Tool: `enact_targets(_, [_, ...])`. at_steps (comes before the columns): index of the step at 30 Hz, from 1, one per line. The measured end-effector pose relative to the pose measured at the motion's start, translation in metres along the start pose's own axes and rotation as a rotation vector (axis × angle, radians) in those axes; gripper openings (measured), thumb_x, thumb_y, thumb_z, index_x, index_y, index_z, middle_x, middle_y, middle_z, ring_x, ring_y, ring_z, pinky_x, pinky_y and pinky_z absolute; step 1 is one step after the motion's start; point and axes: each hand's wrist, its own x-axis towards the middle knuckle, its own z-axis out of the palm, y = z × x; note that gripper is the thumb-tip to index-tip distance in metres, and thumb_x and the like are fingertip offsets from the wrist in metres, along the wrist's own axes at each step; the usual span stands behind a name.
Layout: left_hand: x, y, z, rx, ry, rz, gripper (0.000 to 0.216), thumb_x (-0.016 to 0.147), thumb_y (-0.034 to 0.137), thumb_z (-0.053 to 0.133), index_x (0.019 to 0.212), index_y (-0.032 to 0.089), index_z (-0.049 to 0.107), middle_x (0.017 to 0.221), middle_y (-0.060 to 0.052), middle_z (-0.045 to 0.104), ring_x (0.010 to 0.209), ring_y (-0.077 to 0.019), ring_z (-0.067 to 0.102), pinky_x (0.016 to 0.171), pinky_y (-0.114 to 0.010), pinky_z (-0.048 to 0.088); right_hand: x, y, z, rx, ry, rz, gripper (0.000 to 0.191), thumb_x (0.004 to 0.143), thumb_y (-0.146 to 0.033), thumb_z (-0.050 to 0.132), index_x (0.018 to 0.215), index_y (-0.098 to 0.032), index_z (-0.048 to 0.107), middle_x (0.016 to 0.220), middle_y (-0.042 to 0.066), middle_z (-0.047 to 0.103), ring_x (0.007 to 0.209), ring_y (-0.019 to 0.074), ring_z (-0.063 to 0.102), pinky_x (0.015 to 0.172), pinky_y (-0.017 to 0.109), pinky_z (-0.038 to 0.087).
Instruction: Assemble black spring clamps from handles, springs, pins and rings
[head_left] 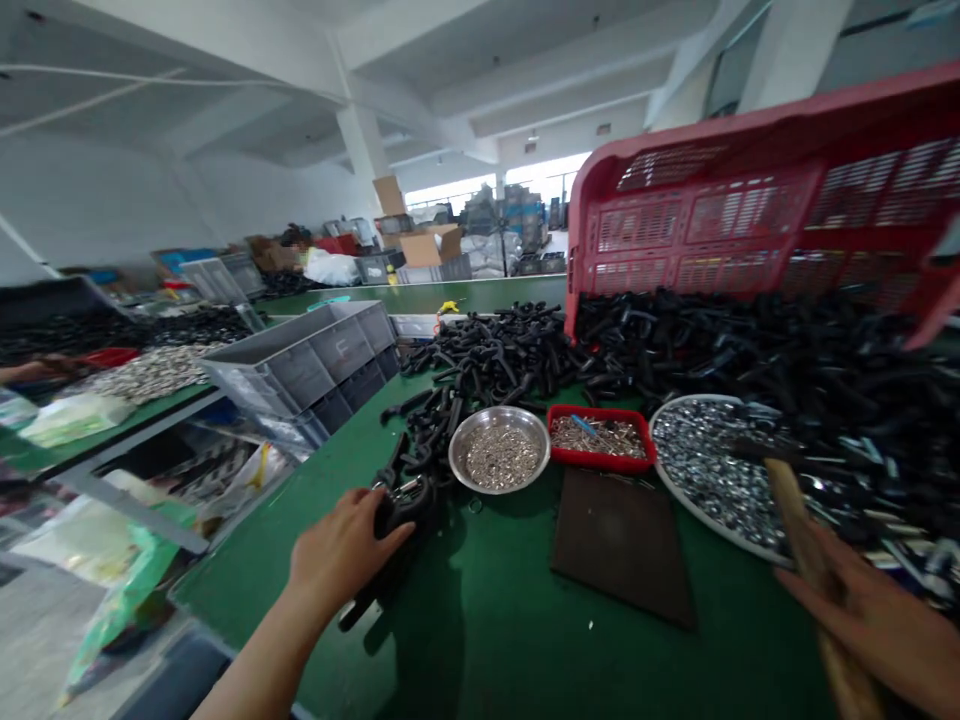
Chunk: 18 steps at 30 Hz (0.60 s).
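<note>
My left hand (341, 548) rests near the left edge of the green table (487, 630), its fingers closed on a black metal part (401, 505) with a shiny pin. More black parts trail from it toward the big pile (675, 345). At the lower right my right hand (892, 625) is wrapped round a wooden handle (799, 535) that rises over the large round tray of silver nuts (705, 465). Between the hands lies a dark brown board (619, 545).
A steel bowl of small silver bits (499, 450) and a red tray of pins (600, 437) stand behind the board. A tilted red crate (750, 210) leans over the pile. Grey bins (307, 365) sit left; another person's hand (30, 372) shows far left.
</note>
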Motion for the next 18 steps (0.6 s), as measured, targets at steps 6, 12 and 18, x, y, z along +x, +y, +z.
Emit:
enact_targets(6, [0.01,0.101,-0.004,-0.232,0.112,0.431,0.048,0.078,0.051,0.043,0.116,0.023,0.051,0.121,-0.008,0.05,0.093,-0.0239,0.057,0.077,-0.034,0.043,0.003,-0.063,-0.038,-0.448,-0.004,0.01,0.044,0.082,-0.039,0.036,0.115,-0.014,0.053,0.084,0.013,0.061,0.075,0.0273,0.062,0.069,0.042,0.048])
enact_targets(12, [0.024,0.235,0.049,-0.746,-0.221,0.902,0.029,0.073,0.039,0.054,0.097,0.023,0.062,0.089,-0.002,0.063,0.075,-0.015,0.056,0.065,-0.023,0.041,0.097,-0.117,-0.053,-0.489,-0.041,-0.147,0.034,0.087,-0.02,0.033,0.116,-0.02,0.051,0.113,0.011,0.055,0.102,0.0251,0.051,0.079,0.036,0.045])
enact_targets(18, [0.029,0.266,0.089,-1.048,-0.23,0.769,0.019,0.078,0.029,0.049,0.083,0.018,0.064,0.074,-0.001,0.06,0.056,-0.009,0.047,0.054,-0.02,0.036,0.209,-0.131,-0.016,-0.44,-0.208,-0.089,0.03,0.085,-0.032,0.048,0.112,-0.017,0.051,0.113,0.007,0.053,0.096,0.019,0.054,0.079,0.039,0.046])
